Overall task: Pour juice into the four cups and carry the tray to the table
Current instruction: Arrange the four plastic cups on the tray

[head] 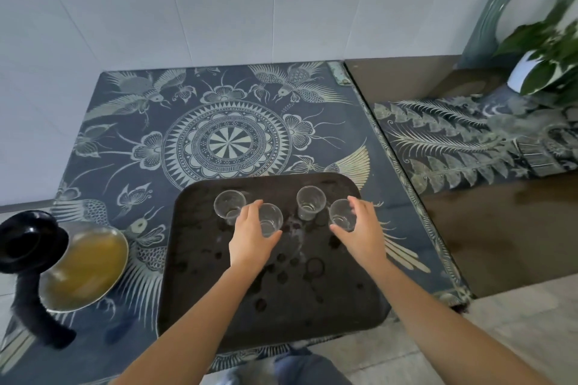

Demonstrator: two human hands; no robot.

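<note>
**Both hands on two cups, before the pour**

Two bare forearms reach in from the lower edge over the dark tray, which lies at the near side of the cloth-covered worktop. The cups are numbered here from left to right. The left hand curls its fingers and thumb round cup 2. The right hand holds cup 4 in the same way. Each grip takes the cup's wall from the side, which leaves the mouth free. Cup 1 and cup 3 stand untouched just behind. All four are upright on the tray's far half and appear to hold no juice. The hands are probably spacing them so that a spout can reach each one. The jug, with the yellow juice inside, stands on the worktop left of the tray, well apart from both hands. Pouring is judged not yet begun, and the carry comes after it.
</note>
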